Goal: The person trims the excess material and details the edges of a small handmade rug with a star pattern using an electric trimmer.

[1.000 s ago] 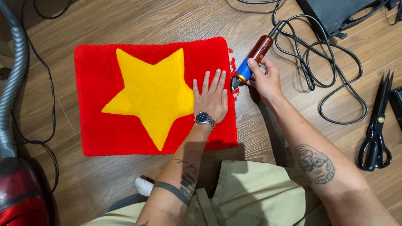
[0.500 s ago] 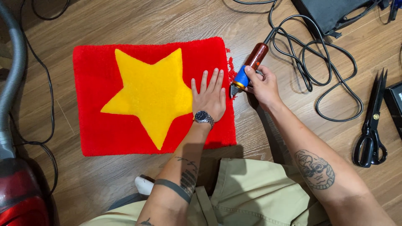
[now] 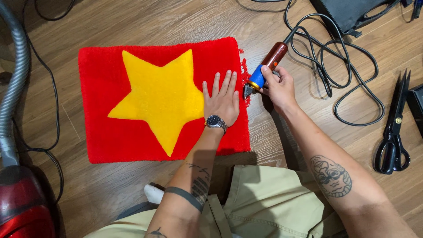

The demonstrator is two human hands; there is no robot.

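Left hand [image 3: 222, 98] lay flat, fingers spread, pressing the red rug [image 3: 110, 132] near its right edge on the floor [image 3: 282, 26]; right hand [image 3: 276, 86] was closed around the corded trimmer [image 3: 263, 70]. Trimmer's long axis ran diagonally, tip pointing down-left at the rug's right edge, cord end up-right. Both forearms reached forward from the body, hands close together but apart, right wrist bent inward.
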